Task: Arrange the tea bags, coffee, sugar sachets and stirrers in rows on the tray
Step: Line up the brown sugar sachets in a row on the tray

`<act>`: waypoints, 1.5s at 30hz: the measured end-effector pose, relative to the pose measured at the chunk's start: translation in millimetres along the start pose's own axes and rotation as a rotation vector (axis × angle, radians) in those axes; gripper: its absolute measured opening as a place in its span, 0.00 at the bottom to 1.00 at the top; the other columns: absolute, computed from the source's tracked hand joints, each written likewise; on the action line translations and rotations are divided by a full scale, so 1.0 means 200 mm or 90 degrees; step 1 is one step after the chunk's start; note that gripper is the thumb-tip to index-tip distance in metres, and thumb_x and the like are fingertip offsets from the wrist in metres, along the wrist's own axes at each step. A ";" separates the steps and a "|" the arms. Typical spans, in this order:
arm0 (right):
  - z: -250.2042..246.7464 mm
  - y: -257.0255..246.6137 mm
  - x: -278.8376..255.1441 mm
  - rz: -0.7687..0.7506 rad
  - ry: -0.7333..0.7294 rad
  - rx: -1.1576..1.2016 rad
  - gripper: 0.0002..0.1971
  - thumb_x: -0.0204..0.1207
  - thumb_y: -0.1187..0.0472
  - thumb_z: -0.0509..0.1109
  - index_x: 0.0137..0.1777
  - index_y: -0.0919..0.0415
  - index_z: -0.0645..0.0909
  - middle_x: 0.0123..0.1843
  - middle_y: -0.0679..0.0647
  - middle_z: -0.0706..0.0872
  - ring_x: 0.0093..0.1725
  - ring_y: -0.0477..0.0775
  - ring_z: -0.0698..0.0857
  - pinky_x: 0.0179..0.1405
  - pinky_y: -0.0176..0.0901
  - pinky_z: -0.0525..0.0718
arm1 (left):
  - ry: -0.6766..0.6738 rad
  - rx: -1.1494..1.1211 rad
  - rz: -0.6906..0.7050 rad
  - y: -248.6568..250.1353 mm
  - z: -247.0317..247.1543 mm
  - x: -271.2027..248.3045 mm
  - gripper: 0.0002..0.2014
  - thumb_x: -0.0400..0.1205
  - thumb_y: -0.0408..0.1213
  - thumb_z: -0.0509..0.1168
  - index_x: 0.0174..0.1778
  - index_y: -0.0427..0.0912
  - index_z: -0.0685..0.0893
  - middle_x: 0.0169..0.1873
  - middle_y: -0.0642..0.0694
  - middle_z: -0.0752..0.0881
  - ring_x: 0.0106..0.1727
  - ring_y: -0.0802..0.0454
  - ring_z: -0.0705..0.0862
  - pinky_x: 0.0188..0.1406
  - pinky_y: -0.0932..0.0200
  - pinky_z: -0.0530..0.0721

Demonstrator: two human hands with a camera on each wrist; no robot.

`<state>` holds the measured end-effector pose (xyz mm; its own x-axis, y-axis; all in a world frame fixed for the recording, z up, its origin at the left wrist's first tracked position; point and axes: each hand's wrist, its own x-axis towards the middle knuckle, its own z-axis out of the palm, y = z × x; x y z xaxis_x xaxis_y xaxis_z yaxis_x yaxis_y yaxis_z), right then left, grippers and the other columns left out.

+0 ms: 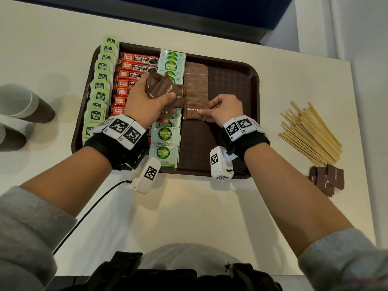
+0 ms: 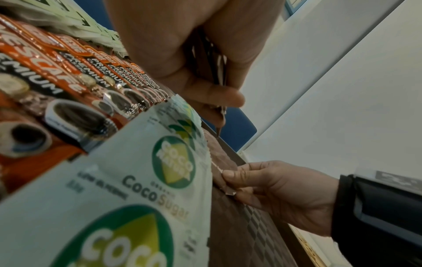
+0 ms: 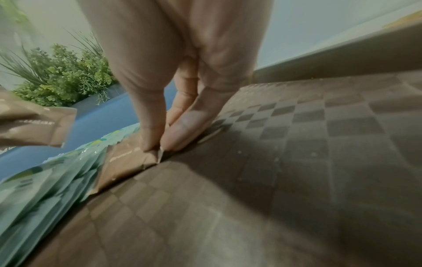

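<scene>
On the brown tray [image 1: 231,80] lie rows of green tea bags [image 1: 98,87], red coffee sticks [image 1: 126,74], Coco Sugar sachets [image 1: 165,135] and brown sugar sachets [image 1: 195,85]. My left hand [image 1: 144,101] grips a fanned bunch of brown sugar sachets [image 1: 163,89] above the tray. My right hand [image 1: 220,110] pinches the corner of the nearest brown sugar sachet [image 1: 192,111] in the row, which lies flat on the tray. The right wrist view shows thumb and finger pressed on that sachet's corner [image 3: 150,155]. In the left wrist view the held sachets [image 2: 219,72] show edge-on.
Wooden stirrers [image 1: 310,133] lie in a loose pile on the white table right of the tray. More brown sachets [image 1: 327,179] sit near the stirrers. Paper cups [image 1: 23,106] lie on their sides at the left. A cable [image 1: 88,211] runs from my left wrist.
</scene>
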<state>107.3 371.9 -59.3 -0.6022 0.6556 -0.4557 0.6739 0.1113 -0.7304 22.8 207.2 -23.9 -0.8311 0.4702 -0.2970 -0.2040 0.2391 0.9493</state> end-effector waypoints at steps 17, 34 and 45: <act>0.00 -0.01 -0.03 -0.005 0.020 -0.006 0.17 0.60 0.62 0.85 0.38 0.58 0.76 0.39 0.57 0.87 0.33 0.55 0.90 0.38 0.49 0.91 | -0.020 -0.018 -0.025 0.00 0.02 -0.02 0.13 0.76 0.33 0.73 0.50 0.50 0.78 0.43 0.51 0.89 0.31 0.49 0.91 0.18 0.59 0.84; -0.04 -0.13 -0.10 -0.202 -0.143 0.094 0.09 0.65 0.59 0.81 0.36 0.55 0.82 0.29 0.51 0.84 0.27 0.50 0.83 0.29 0.41 0.84 | -0.071 -0.048 -0.043 0.00 0.05 -0.08 0.22 0.72 0.33 0.77 0.58 0.42 0.77 0.42 0.46 0.89 0.26 0.54 0.88 0.13 0.67 0.75; -0.04 -0.14 -0.11 -0.155 -0.202 0.170 0.07 0.76 0.66 0.71 0.37 0.59 0.81 0.34 0.56 0.85 0.29 0.48 0.86 0.27 0.36 0.84 | -0.093 -0.092 -0.074 0.01 0.05 -0.10 0.24 0.72 0.30 0.75 0.61 0.45 0.75 0.44 0.49 0.89 0.29 0.56 0.88 0.16 0.68 0.77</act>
<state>105.1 360.3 -26.0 -0.8579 0.3698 -0.3568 0.3880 0.0109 -0.9216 43.7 206.7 -18.2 -0.7160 0.5675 -0.4065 -0.3741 0.1797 0.9098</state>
